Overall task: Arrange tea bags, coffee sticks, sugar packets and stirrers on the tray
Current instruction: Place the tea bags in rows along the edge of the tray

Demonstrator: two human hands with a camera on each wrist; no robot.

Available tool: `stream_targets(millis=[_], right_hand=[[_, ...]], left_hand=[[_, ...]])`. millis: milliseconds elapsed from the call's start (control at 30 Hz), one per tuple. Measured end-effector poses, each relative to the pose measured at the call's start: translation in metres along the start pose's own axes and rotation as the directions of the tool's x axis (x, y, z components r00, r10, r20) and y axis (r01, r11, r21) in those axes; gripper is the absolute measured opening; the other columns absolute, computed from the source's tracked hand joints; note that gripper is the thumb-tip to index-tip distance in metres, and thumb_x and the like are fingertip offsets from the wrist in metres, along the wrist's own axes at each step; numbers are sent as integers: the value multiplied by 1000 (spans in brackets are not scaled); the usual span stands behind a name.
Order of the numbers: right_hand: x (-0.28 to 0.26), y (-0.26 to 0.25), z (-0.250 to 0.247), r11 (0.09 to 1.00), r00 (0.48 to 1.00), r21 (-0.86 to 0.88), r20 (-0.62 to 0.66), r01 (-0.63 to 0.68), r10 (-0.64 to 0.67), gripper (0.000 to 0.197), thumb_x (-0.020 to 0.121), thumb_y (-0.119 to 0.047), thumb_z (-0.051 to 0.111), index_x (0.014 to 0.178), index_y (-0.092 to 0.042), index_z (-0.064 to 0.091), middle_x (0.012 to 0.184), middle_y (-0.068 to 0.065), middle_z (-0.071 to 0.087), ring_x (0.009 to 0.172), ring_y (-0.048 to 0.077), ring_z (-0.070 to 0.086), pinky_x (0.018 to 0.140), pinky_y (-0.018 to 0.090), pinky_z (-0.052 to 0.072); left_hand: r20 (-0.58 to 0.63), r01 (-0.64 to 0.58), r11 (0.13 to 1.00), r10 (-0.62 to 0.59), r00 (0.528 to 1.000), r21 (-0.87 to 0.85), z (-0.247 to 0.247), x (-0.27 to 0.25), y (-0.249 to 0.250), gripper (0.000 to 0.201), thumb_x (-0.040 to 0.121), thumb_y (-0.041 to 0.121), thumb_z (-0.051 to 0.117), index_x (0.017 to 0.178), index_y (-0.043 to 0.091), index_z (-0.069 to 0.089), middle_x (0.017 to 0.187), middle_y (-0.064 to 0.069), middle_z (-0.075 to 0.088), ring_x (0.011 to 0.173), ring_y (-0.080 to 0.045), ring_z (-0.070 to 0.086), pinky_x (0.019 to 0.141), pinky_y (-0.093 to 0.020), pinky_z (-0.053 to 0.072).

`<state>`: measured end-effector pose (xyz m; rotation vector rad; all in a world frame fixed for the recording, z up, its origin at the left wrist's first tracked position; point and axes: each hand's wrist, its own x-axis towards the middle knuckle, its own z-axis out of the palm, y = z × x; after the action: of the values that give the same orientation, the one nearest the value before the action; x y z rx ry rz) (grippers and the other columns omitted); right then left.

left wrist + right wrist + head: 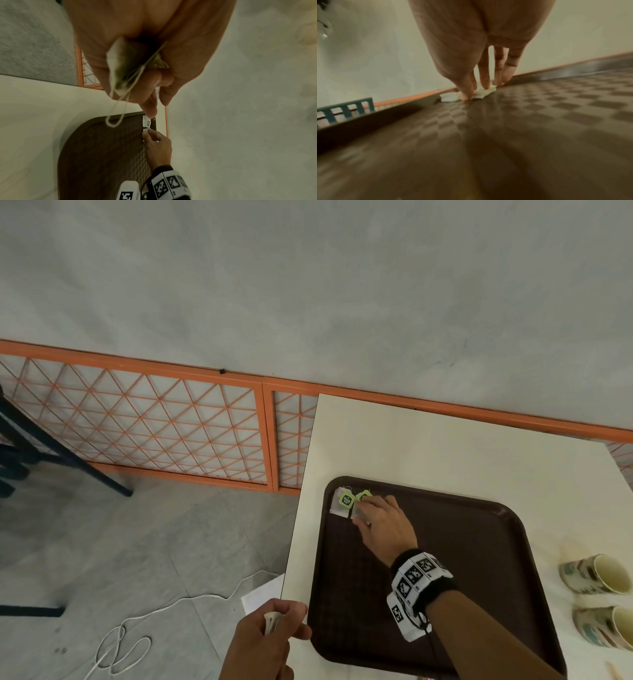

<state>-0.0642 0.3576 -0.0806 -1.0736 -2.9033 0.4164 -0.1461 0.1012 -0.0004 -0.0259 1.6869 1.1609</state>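
Several more tea bags (118, 67) sit bunched in the left hand (270, 642), fingers curled round them, strings dangling, held off the near-left corner of the tray (479, 542). First placed tea bag (343, 501) lies flat in the far-left tray corner; right hand (383, 525) has fingers nearly straight, tips pressing a second tea bag (481, 93) down just beside it. My read: featherweight, soft paper that tears and tangles by its string, so pinch the bag body lightly, not the tag.

Two patterned paper cups (597, 575) on their sides on the white table (445, 446); orange lattice railing (137, 419); white cable (137, 631) on the floor.
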Motion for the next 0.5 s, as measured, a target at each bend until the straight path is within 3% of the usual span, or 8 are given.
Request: stream_targets(millis=[167,400,500], right_hand=[[3,1,-2,998,999,55,-23,28,-27,24,98,-17,55,116,-13,71,126,5,66,108,32,55,95,37,45],[6,7,-1,997,999,78,26,18,-20,27,99,-22,54,122,-21,67,133,-2,61,117,24,52,97,35,46],[3,2,0,994,996,102,-84,26,-17,18,93,-23,61,108,-22,70,120,-4,63,105,22,56,82,38,55]], left_hand=[[9,-9,1000,9,1000,21,0,-1,2,22,89,22,67,94,1,68,74,-13,74,38,-11,35,38,-18,32],[15,-15,999,15,1000,-37,-1,-2,6,20,90,19,65,95,0,68,74,-16,74,37,-11,31,38,-18,29],[10,-19,999,19,1000,-44,0,-2,5,20,90,19,65,95,0,69,75,-15,74,37,-11,32,39,-17,30]])
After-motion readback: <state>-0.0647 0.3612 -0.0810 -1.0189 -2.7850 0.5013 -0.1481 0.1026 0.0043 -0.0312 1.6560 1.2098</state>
